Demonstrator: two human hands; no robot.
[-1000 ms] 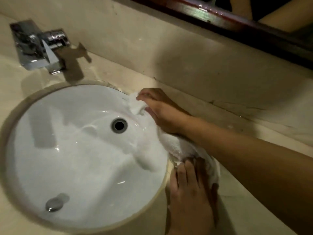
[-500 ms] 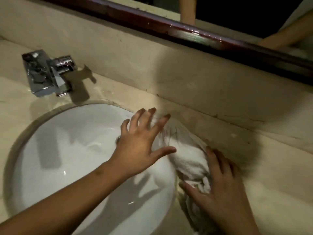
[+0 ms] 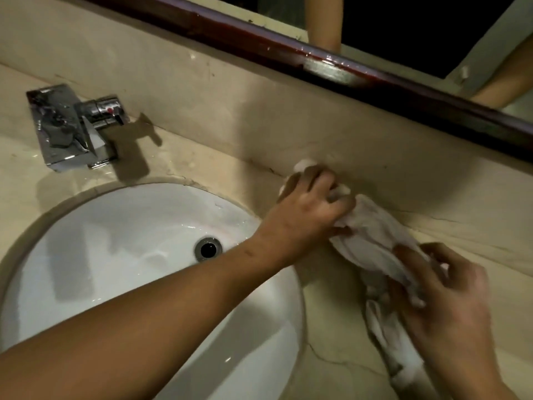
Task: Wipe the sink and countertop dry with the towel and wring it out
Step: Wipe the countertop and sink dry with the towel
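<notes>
A white towel [image 3: 372,241] lies bunched on the beige countertop [image 3: 340,350], right of the round white sink [image 3: 121,255]. My left hand [image 3: 308,203] reaches across the sink's rim and grips the towel's far end against the backsplash. My right hand [image 3: 450,301] holds the towel's near end, with a strip hanging toward the front edge. The sink's bowl is wet and glossy, with the overflow hole [image 3: 208,249] showing.
A chrome faucet [image 3: 72,128] stands at the back left of the counter. The beige backsplash [image 3: 288,111] rises behind, topped by a dark red mirror frame [image 3: 317,62]. The counter has cracks near the sink's right rim.
My left hand went from spread open over the sink to gripping the towel's far end on the counter. My right hand closed on the near end. The view tilted up.
</notes>
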